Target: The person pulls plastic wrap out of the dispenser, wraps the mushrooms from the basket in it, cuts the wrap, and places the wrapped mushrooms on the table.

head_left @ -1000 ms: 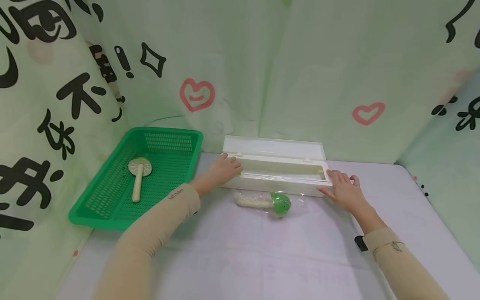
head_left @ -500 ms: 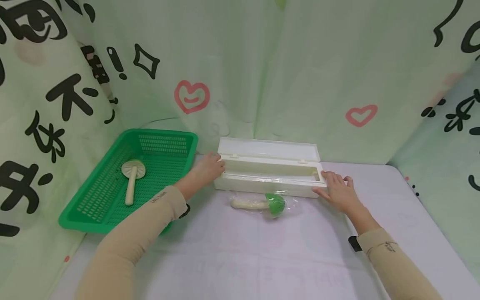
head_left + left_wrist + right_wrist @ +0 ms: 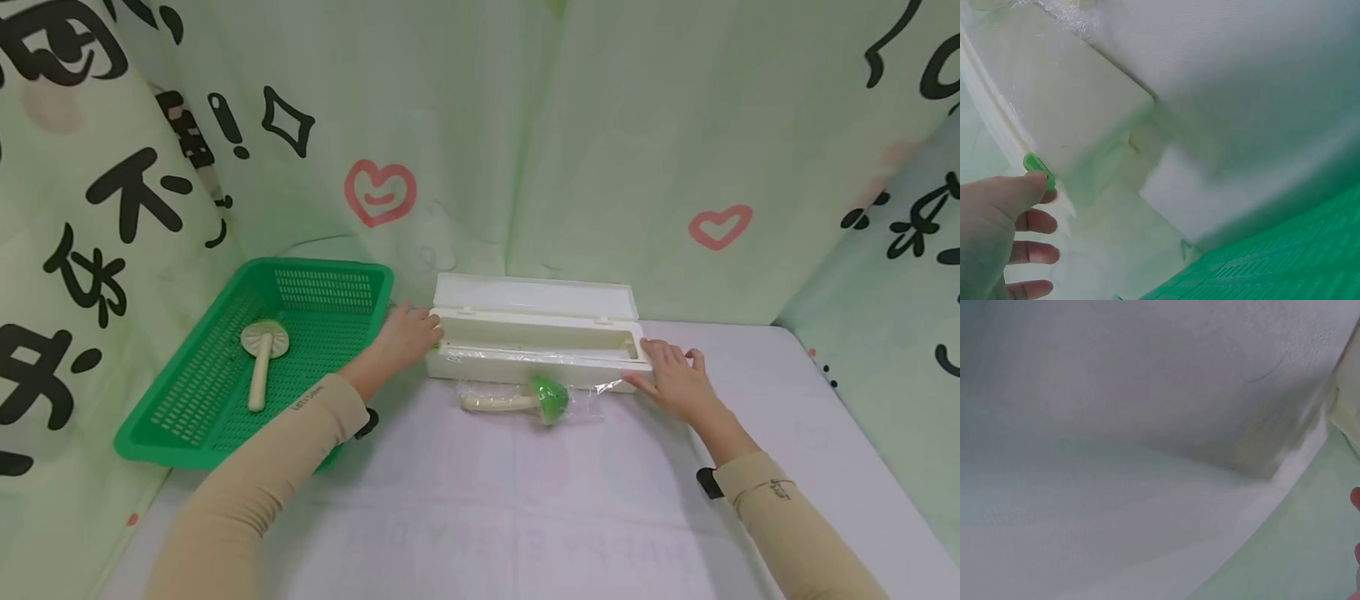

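A long white cling film dispenser (image 3: 480,368) lies at the back of the table with its lid (image 3: 532,297) raised. At its left end is my left hand (image 3: 408,337), pinching a small green slide cutter (image 3: 1038,170) between thumb and forefinger in the left wrist view. My right hand (image 3: 678,379) grips the right end, thumb at the front and fingers on the end edge. Clear film (image 3: 592,406) runs down the front over a mushroom-shaped thing with a green head (image 3: 550,400) and pale stem (image 3: 498,403). Only fingertips (image 3: 1356,497) of the right hand show in the right wrist view.
A green perforated basket (image 3: 337,279) stands left of the dispenser, close to my left forearm. A cream mushroom-shaped thing (image 3: 259,375) with a round flat head lies in it. Printed cloth curtains (image 3: 585,167) hang behind and beside the table.
My left hand has slid left along the dispenser to its left end. The green-headed thing under the film has shifted slightly toward the dispenser. My right hand keeps its hold; the head view has shifted.
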`<control>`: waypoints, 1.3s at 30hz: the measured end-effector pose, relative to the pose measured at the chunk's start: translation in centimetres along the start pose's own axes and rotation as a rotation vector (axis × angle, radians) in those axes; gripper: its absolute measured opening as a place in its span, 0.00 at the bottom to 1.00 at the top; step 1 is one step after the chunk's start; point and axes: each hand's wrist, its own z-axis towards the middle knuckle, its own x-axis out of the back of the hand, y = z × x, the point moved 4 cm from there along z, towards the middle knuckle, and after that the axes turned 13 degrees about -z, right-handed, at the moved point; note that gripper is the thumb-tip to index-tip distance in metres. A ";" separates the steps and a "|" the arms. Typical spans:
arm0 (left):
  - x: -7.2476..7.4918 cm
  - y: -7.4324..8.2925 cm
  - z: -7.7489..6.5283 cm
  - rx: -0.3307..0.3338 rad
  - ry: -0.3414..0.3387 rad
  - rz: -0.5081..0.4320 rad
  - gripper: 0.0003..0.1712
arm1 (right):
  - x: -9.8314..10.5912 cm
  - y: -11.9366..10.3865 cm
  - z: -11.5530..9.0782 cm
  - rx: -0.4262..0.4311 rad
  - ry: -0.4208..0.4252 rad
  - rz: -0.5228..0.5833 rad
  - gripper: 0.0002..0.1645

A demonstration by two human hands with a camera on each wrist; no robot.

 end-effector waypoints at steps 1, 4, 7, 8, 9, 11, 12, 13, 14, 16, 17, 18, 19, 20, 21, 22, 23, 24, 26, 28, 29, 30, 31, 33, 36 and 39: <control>0.0 0.1 0.1 -0.003 0.008 -0.008 0.13 | 0.1 0.0 0.0 0.001 0.005 0.007 0.50; 0.2 0.8 0.3 -0.031 0.035 -0.080 0.16 | 0.1 0.0 0.0 -0.001 0.003 0.012 0.50; 0.1 1.8 0.7 -0.085 0.072 -0.149 0.19 | -0.1 0.1 0.0 -0.007 -0.023 0.010 0.47; 0.0 2.1 0.8 -0.100 0.083 -0.147 0.20 | -0.1 0.0 0.0 -0.009 -0.032 0.003 0.47; -0.1 2.5 0.9 -0.113 0.097 -0.133 0.20 | 0.0 0.0 0.0 -0.011 -0.039 0.001 0.46; -0.4 3.1 1.2 -0.126 0.121 -0.080 0.20 | 0.0 0.0 0.0 -0.015 -0.052 -0.001 0.46; -0.5 3.3 1.4 -0.130 0.133 -0.045 0.18 | 0.0 -0.1 -0.1 -0.018 -0.053 0.000 0.46; -0.7 3.6 1.4 -0.135 0.144 -0.014 0.17 | 0.1 -0.1 -0.1 -0.023 -0.052 0.006 0.46; -0.7 3.8 1.5 -0.139 0.157 0.015 0.15 | 0.1 -0.2 -0.1 -0.030 -0.050 0.014 0.46; -0.9 4.1 1.5 -0.143 0.175 0.048 0.13 | 0.4 -0.3 -0.1 -0.049 -0.031 0.039 0.46; -0.9 4.2 1.5 -0.146 0.185 0.059 0.13 | 0.5 -0.4 -0.2 -0.055 -0.011 0.057 0.45; -0.9 4.3 1.4 -0.146 0.193 0.063 0.12 | 0.7 -0.5 -0.3 -0.059 0.019 0.079 0.43; -0.9 4.4 1.3 -0.145 0.201 0.058 0.12 | 0.9 -0.7 -0.4 -0.057 0.054 0.104 0.40; -0.9 4.4 1.2 -0.141 0.211 0.053 0.11 | 1.2 -1.0 -0.5 -0.049 0.096 0.129 0.36; -0.9 4.5 1.2 -0.139 0.220 0.039 0.10 | 1.4 -1.2 -0.6 -0.034 0.148 0.158 0.32; -0.9 4.6 1.1 -0.138 0.232 0.021 0.09 | 1.6 -1.5 -0.7 -0.010 0.204 0.188 0.28; -0.9 4.7 1.0 -0.139 0.247 0.004 0.08 | 1.7 -1.8 -0.9 0.017 0.258 0.218 0.23; -0.9 4.8 0.9 -0.140 0.258 -0.016 0.07 | 1.8 -2.1 -1.0 0.043 0.307 0.243 0.20; -0.9 4.9 0.8 -0.140 0.265 -0.054 0.07 | 1.9 -2.6 -1.3 0.090 0.390 0.294 0.15; -1.0 5.0 0.6 -0.141 0.258 -0.087 0.06 | 1.9 -2.9 -1.6 0.122 0.448 0.346 0.12; -1.1 5.1 0.6 -0.141 0.251 -0.097 0.07 | 1.9 -3.0 -1.8 0.129 0.465 0.373 0.12; -1.2 5.1 0.5 -0.140 0.241 -0.108 0.07 | 2.0 -3.1 -1.9 0.134 0.480 0.406 0.12; -1.4 5.1 0.4 -0.140 0.234 -0.118 0.08 | 2.0 -3.1 -2.0 0.137 0.491 0.441 0.12; -1.6 5.2 0.3 -0.140 0.230 -0.143 0.08 | 2.1 -3.2 -2.2 0.148 0.509 0.513 0.13; -1.8 5.1 0.1 -0.145 0.238 -0.175 0.09 | 2.2 -3.2 -2.5 0.194 0.524 0.627 0.15; -1.8 5.1 -0.1 -0.185 0.251 -0.205 0.09 | 2.6 -3.6 -2.7 0.282 0.504 0.702 0.17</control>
